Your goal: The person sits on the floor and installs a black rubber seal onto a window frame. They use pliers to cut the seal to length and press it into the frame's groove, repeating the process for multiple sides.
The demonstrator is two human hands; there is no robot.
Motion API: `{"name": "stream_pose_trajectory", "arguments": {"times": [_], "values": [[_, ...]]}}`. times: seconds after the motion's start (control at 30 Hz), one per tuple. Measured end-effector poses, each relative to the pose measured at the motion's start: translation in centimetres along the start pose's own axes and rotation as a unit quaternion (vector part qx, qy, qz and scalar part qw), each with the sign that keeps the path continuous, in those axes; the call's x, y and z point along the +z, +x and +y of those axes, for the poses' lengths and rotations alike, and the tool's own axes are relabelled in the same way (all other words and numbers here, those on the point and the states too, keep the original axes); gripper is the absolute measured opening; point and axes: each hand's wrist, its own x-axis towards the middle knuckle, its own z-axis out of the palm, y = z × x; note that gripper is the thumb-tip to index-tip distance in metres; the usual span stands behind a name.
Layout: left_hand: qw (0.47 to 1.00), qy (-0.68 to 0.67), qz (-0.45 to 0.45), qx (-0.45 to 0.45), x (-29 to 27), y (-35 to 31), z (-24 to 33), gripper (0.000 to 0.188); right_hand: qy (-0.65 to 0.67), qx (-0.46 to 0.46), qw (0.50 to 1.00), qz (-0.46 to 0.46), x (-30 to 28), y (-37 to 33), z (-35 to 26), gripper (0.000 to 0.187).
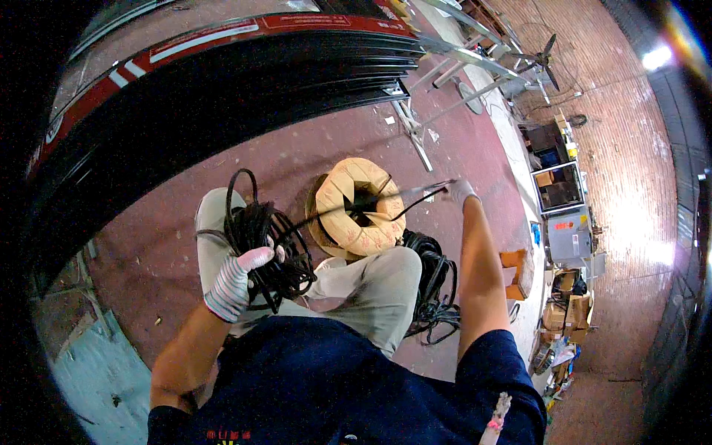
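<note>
My left hand [233, 285], in a striped white glove, is closed around a loose bundle of black cord [278, 256] above my left leg. One strand runs from this bundle rightward, over a ring-shaped roll wrapped in tan paper [337, 204] on the floor. At the strand's far end my gloved right hand [464, 192] is held out to the right, closed on the cord and partly smeared by motion. A short dark length hangs from that hand toward the roll's hole. A second tangled bundle of black cord [434, 289] lies beside my right knee.
A stack of long black profiles [222, 104] spans the left and front. A metal ladder [411, 137] stands beyond it. Along the brick wall at right are a fan [547, 61], a grey metal box [569, 236] and cardboard boxes [556, 315]. A pale blue sheet [104, 378] lies lower left.
</note>
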Motion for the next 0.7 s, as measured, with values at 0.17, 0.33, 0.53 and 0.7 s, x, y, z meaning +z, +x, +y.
{"name": "stream_pose_trajectory", "arguments": {"times": [0.17, 0.33, 0.53, 0.7], "values": [[0.999, -0.033, 0.024, -0.003, -2.0, 0.4, -1.1, 0.023, 0.713, -0.139, 0.687, 0.019, 3.0, 1.6, -19.2, 0.029], [0.997, -0.069, 0.028, -0.009, -0.1, 0.3, 0.5, 0.023, 0.558, -0.081, 0.782, -0.264, 11.6, -13.0, -25.0, 0.032], [0.998, -0.048, 0.009, -0.028, -1.4, 1.4, -1.5, 0.022, 0.209, -0.351, 0.889, -0.207, 9.3, -23.5, -25.0, 0.03], [0.997, -0.012, -0.045, -0.059, 2.3, 0.7, -0.5, 0.024, 0.281, -0.331, 0.897, -0.083, 9.4, -27.4, -26.3, 0.028]]}}
